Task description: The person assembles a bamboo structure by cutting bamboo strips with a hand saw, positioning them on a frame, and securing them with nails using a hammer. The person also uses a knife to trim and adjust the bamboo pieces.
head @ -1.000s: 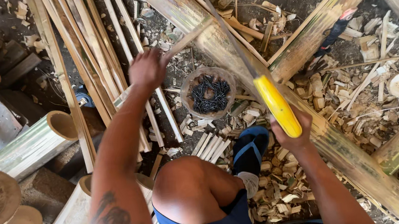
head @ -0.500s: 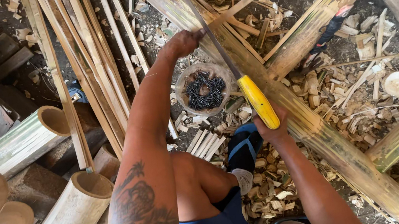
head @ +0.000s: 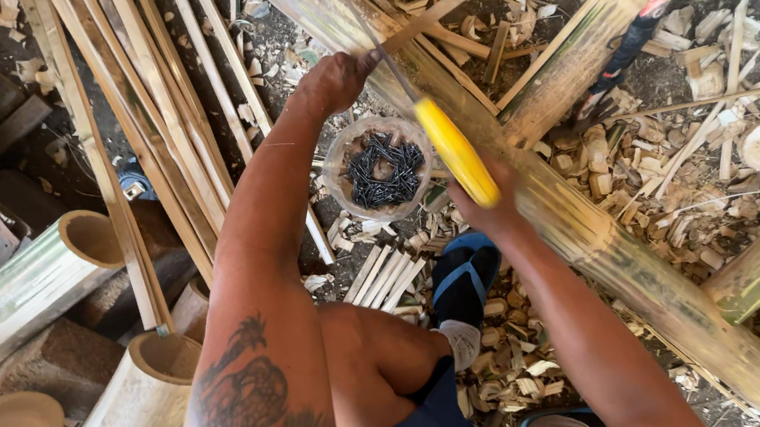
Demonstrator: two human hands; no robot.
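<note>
Head view, looking down: two hands are at work on one thin bamboo strip (head: 441, 8). The left hand (head: 335, 80) is closed around the near end of the strip, pinning it against the long bamboo pole (head: 587, 225) that runs diagonally under both hands. The right hand (head: 482, 210) is wrapped tight around the yellow handle of one saw (head: 452, 147), whose narrow blade runs up from the handle to just beside the left hand, at the strip.

Between the two hands, touching the pole's left side, sits one round clear container (head: 381, 166) of dark nails; it bears no label that can be made out. Below it lies a small bundle of short pale slats (head: 383, 277), and beside them one foot in a blue sandal (head: 462, 276).

Left of the left arm a sheaf of long split strips (head: 141, 108) lies on the ground, and beyond it several cut bamboo tubes (head: 36, 278), at least six, with open ends. Right of the right hand the ground is thick with offcuts and chips (head: 676, 155), crossed by a second pole (head: 608, 12) and more poles at the edge.
</note>
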